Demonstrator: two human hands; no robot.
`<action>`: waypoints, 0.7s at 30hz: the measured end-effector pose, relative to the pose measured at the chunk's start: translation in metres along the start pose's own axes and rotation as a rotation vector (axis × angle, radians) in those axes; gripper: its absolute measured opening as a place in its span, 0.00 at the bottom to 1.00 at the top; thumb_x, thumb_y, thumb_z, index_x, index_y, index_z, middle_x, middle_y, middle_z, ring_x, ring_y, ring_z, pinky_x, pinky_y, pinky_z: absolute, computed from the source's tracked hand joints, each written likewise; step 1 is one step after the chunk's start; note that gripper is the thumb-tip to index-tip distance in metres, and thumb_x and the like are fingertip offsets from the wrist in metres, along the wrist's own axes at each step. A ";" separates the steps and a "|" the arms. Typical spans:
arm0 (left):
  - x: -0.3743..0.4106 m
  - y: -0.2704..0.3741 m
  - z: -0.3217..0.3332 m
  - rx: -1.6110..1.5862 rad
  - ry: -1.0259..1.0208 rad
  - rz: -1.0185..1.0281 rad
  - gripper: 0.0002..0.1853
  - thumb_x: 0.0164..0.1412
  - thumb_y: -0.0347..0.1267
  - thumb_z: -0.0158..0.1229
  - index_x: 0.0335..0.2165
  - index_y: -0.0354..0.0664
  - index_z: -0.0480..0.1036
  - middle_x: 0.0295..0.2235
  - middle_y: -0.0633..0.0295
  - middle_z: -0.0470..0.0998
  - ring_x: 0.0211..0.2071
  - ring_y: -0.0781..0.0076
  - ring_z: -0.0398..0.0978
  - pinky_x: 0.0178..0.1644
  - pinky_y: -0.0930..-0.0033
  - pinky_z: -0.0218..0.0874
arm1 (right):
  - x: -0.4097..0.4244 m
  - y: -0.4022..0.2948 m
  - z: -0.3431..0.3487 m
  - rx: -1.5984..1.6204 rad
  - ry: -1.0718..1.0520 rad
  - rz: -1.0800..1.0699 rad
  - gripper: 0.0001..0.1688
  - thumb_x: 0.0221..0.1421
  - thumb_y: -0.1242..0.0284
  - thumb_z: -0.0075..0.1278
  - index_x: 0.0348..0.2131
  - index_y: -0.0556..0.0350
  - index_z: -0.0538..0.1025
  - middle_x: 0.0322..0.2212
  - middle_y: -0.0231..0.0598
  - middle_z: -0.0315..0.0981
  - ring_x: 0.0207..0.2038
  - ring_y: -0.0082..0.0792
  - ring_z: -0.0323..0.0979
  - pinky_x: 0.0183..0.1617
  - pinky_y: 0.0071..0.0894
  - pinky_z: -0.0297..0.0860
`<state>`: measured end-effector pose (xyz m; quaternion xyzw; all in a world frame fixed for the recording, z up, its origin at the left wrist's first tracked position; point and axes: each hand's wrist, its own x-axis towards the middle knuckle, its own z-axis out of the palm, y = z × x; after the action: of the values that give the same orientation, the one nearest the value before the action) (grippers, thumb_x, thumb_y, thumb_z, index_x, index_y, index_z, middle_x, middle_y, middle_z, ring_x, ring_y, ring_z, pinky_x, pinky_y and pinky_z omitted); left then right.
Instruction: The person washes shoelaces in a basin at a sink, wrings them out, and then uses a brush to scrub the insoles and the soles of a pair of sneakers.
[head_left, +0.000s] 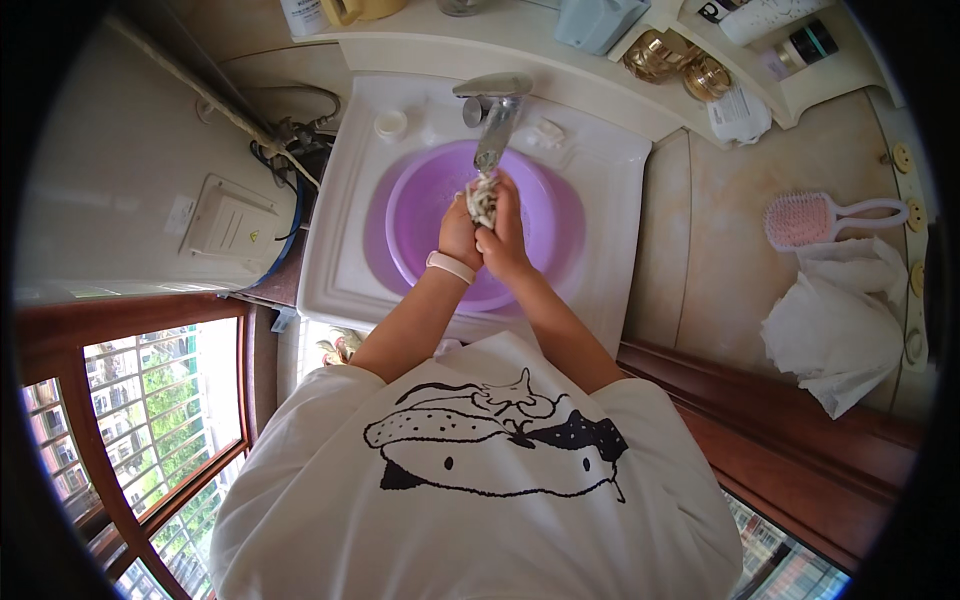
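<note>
Right under the spout of the metal faucet (496, 127), a small crumpled whitish-grey cloth (482, 201) is squeezed between both my hands. My left hand (456, 231), with a pale band at its wrist, grips it from the left. My right hand (507, 232) closes on it from the right, fingers curled. Both hands are above a purple plastic basin (396, 225), which stands in the white sink (337, 262). Whether water is running from the spout, I cannot tell.
On the sink's back rim are a small white round container (391, 124) and a crumpled white item (546, 133). A shelf (450, 46) with bottles and gold-lidded jars runs behind. A pink hairbrush (799, 220) and white tissue-like sheets (840, 322) hang at the right. A water heater-like appliance (135, 165) stands left.
</note>
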<state>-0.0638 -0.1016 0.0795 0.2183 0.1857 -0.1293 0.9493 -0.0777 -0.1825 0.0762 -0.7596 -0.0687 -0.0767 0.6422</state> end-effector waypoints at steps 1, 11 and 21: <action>-0.002 0.001 0.005 0.098 0.018 0.059 0.13 0.60 0.35 0.43 0.35 0.37 0.69 0.30 0.59 0.73 0.31 0.69 0.72 0.38 0.71 0.65 | 0.000 -0.004 0.003 0.179 0.060 0.062 0.42 0.38 0.75 0.44 0.54 0.57 0.46 0.51 0.49 0.48 0.51 0.44 0.53 0.57 0.36 0.48; -0.024 -0.012 0.031 0.786 0.101 0.595 0.14 0.52 0.34 0.52 0.31 0.31 0.69 0.27 0.52 0.73 0.29 0.66 0.70 0.34 0.68 0.60 | 0.020 -0.002 0.005 0.644 0.256 0.727 0.21 0.58 0.58 0.34 0.38 0.57 0.69 0.28 0.32 0.67 0.30 0.28 0.66 0.34 0.28 0.65; 0.000 -0.023 0.001 1.251 0.018 0.881 0.15 0.44 0.29 0.58 0.12 0.33 0.62 0.12 0.55 0.62 0.14 0.69 0.58 0.19 0.67 0.51 | -0.002 -0.013 -0.003 0.690 0.392 1.051 0.23 0.58 0.55 0.30 0.27 0.51 0.69 0.20 0.32 0.66 0.17 0.24 0.62 0.15 0.25 0.56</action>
<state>-0.0707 -0.1223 0.0722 0.7700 -0.0184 0.1819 0.6113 -0.0828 -0.1828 0.0890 -0.4143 0.4090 0.1367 0.8015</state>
